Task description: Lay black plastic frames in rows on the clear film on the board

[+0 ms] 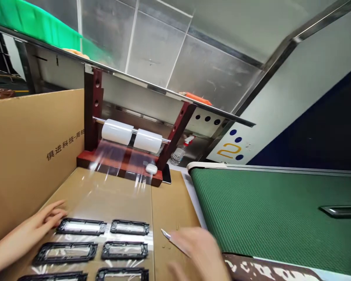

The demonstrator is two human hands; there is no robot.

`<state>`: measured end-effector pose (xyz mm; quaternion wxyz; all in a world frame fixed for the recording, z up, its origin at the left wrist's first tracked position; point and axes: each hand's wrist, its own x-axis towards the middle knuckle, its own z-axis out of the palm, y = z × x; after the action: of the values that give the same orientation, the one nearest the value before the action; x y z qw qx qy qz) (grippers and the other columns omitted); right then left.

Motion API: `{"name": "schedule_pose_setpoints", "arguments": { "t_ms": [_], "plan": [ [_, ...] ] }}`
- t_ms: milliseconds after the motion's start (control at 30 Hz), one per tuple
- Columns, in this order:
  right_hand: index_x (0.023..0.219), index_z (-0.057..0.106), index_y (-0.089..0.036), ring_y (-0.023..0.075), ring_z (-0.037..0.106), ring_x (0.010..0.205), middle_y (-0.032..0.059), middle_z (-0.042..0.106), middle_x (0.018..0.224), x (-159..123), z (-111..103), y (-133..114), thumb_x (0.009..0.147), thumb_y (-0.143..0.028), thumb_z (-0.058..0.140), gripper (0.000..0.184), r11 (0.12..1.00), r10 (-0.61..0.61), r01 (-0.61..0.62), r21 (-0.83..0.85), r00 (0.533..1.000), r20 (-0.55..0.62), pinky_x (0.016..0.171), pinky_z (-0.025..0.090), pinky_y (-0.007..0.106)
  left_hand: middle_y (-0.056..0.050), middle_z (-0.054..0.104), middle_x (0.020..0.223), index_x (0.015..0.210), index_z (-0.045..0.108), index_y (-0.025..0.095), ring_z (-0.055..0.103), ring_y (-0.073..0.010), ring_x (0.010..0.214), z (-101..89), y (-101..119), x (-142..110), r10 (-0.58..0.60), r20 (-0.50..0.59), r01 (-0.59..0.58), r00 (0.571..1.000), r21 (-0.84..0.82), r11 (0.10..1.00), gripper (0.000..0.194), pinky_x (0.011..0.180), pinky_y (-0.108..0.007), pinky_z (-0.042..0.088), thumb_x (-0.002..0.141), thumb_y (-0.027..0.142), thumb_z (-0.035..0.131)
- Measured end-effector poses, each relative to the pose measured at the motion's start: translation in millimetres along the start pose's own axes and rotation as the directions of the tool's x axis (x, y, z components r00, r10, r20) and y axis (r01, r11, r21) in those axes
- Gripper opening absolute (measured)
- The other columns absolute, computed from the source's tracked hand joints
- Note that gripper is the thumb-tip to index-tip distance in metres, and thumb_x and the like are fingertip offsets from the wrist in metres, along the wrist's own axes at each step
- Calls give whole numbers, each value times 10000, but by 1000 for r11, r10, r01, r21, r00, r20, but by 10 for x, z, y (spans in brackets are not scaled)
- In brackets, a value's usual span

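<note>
My left hand lies flat with fingers stretched out on clear film, touching the left end of a black rectangular frame. Several such black frames sit in two columns under or on the film, which runs back to two white rolls on a red stand. My right hand is blurred at the bottom centre, over the cardboard, gripping a thin blade-like tool whose pointed tip aims left.
A tall cardboard wall closes the left side. A green conveyor belt runs on the right, carrying a dark frame. A steel shelf overhead holds a green bin and an orange item. A plastic bottle stands behind.
</note>
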<state>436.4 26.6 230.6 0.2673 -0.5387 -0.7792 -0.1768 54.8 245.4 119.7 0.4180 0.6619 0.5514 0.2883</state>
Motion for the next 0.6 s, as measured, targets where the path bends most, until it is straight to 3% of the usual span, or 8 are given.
{"name": "schedule_pose_setpoints", "arguments": {
  "t_ms": [33, 100, 200, 333, 600],
  "plan": [
    [1231, 528, -321, 233, 669, 833, 25, 714, 939, 74, 328, -241, 829, -329, 656, 422, 994, -41, 37, 103, 998, 43, 785, 528, 370, -52, 750, 803, 1001, 647, 265, 680, -343, 863, 12, 23, 40, -10, 19, 9, 1000, 14, 1000, 743, 844, -440, 503, 569, 858, 529],
    [1207, 547, -269, 258, 651, 948, 63, 696, 1050, 227, 892, -554, 827, -283, 652, 395, 969, 44, -78, 234, 988, 145, 892, 507, 427, -25, 714, 716, 923, 676, 251, 655, -320, 784, 51, 85, 116, 0, 55, -3, 999, 46, 999, 598, 784, -395, 486, 593, 745, 607],
    [1177, 584, -234, 279, 589, 1105, 88, 648, 1177, 430, 1406, -679, 837, -243, 657, 348, 934, 179, -255, 248, 939, 293, 1031, 415, 509, -12, 676, 680, 729, 680, 246, 606, -279, 728, 85, 138, 161, 36, 82, -42, 996, 79, 996, 399, 718, -347, 446, 662, 631, 597],
    [1144, 612, -203, 289, 548, 1161, 99, 632, 1191, 586, 1626, -655, 780, -291, 752, 400, 914, 202, -309, 263, 908, 366, 1080, 346, 539, -3, 627, 640, 657, 638, 250, 554, -245, 662, 81, 112, 154, 49, 97, -57, 994, 78, 995, 411, 658, -324, 415, 668, 653, 561],
    [1003, 632, -233, 253, 561, 1118, 63, 649, 1135, 662, 1758, -718, 722, -245, 805, 330, 909, 200, -302, 286, 920, 337, 1057, 358, 472, -14, 618, 686, 717, 605, 252, 558, -253, 702, 111, -34, 195, 45, 144, -54, 989, 56, 997, 424, 692, -348, 402, 741, 653, 467]
  ]
}}
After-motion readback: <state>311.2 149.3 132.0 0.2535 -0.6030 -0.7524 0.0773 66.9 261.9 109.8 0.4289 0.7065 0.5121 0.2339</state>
